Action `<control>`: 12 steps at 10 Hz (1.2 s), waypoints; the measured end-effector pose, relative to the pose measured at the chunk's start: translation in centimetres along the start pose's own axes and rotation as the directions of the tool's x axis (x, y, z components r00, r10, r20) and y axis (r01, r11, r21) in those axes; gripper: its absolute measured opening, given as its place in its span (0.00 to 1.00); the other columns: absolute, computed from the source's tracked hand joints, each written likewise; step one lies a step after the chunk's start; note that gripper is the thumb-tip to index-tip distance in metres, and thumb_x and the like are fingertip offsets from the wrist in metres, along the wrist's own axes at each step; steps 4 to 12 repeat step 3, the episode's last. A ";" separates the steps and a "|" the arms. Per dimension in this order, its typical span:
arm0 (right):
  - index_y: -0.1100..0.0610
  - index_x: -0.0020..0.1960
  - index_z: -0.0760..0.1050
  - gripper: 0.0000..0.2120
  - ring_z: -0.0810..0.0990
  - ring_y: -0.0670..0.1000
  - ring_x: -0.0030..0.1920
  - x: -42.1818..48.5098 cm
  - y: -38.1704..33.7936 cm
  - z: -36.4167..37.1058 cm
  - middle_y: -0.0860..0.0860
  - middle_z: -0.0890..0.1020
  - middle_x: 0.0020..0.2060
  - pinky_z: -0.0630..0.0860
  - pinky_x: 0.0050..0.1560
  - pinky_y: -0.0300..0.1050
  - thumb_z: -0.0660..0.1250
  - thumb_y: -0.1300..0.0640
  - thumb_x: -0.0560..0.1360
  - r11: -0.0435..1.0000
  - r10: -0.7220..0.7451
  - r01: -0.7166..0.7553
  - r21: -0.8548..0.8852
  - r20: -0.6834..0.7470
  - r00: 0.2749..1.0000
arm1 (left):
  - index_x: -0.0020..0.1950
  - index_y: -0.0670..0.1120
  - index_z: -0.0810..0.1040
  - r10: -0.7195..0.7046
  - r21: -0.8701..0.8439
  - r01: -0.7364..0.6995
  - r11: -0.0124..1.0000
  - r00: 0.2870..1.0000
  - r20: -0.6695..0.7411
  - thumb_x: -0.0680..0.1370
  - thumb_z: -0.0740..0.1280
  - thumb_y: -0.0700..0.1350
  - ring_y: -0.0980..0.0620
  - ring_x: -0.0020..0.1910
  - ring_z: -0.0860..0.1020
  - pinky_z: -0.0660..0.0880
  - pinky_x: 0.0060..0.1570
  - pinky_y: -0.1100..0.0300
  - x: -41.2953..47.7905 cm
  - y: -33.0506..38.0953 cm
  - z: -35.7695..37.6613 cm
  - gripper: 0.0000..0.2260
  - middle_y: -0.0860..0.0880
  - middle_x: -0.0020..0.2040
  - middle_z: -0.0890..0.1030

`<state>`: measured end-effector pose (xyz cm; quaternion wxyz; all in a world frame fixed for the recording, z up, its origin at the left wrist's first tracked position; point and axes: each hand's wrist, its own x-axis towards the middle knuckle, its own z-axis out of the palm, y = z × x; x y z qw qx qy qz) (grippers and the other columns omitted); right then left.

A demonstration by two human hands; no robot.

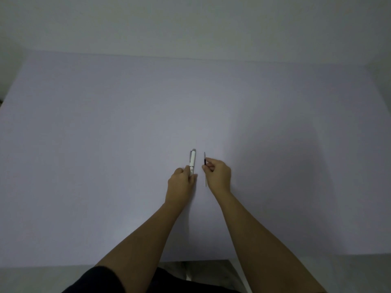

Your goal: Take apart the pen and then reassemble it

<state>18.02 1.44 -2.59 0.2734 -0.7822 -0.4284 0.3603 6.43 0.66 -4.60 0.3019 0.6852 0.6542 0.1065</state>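
Observation:
My left hand (181, 180) grips the lower end of a white pen barrel (192, 160), which points away from me with its clip and grey cap end at the far tip. My right hand (218, 174) pinches a thin refill (204, 160); its dark tip pokes out above my fingers and its pale tail shows below them. The barrel and the refill are apart, side by side with a small gap, both just above the pale table (105, 144).
The pale lilac table fills the view, with a light wall behind its far edge. The near table edge runs along the bottom, and beyond it there are my dark clothing and a bit of floor.

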 end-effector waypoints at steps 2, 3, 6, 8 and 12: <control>0.61 0.60 0.77 0.15 0.79 0.49 0.46 -0.6 0.1 0.1 0.57 0.84 0.51 0.69 0.48 0.32 0.67 0.62 0.74 1.000 -0.001 0.000 0.020 0.035 0.999 | 0.55 0.39 0.73 0.001 -0.013 -0.001 1.000 1.000 -0.001 0.80 0.60 0.48 0.51 0.36 0.69 0.66 0.36 0.60 -0.4 0.0 -0.1 0.13 0.42 0.42 0.75; 0.62 0.62 0.76 0.16 0.80 0.51 0.50 -0.4 -0.2 -0.4 0.59 0.83 0.52 0.70 0.52 0.34 0.66 0.60 0.75 0.999 0.011 -0.012 0.030 0.021 1.000 | 0.47 0.38 0.72 -0.012 -0.050 0.010 0.999 0.999 -0.047 0.79 0.61 0.49 0.49 0.34 0.67 0.63 0.34 0.59 0.0 0.2 -0.6 0.13 0.46 0.37 0.69; 0.62 0.62 0.76 0.16 0.80 0.51 0.50 -0.4 -0.2 -0.4 0.59 0.83 0.52 0.70 0.52 0.34 0.66 0.60 0.75 0.999 0.011 -0.012 0.030 0.021 1.000 | 0.47 0.38 0.72 -0.012 -0.050 0.010 0.999 0.999 -0.047 0.79 0.61 0.49 0.49 0.34 0.67 0.63 0.34 0.59 0.0 0.2 -0.6 0.13 0.46 0.37 0.69; 0.62 0.62 0.76 0.16 0.80 0.51 0.50 -0.4 -0.2 -0.4 0.59 0.83 0.52 0.70 0.52 0.34 0.66 0.60 0.75 0.999 0.011 -0.012 0.030 0.021 1.000 | 0.47 0.38 0.72 -0.012 -0.050 0.010 0.999 0.999 -0.047 0.79 0.61 0.49 0.49 0.34 0.67 0.63 0.34 0.59 0.0 0.2 -0.6 0.13 0.46 0.37 0.69; 0.62 0.62 0.76 0.16 0.80 0.51 0.50 -0.4 -0.2 -0.4 0.59 0.83 0.52 0.70 0.52 0.34 0.66 0.60 0.75 0.999 0.011 -0.012 0.030 0.021 1.000 | 0.47 0.38 0.72 -0.012 -0.050 0.010 0.999 0.999 -0.047 0.79 0.61 0.49 0.49 0.34 0.67 0.63 0.34 0.59 0.0 0.2 -0.6 0.13 0.46 0.37 0.69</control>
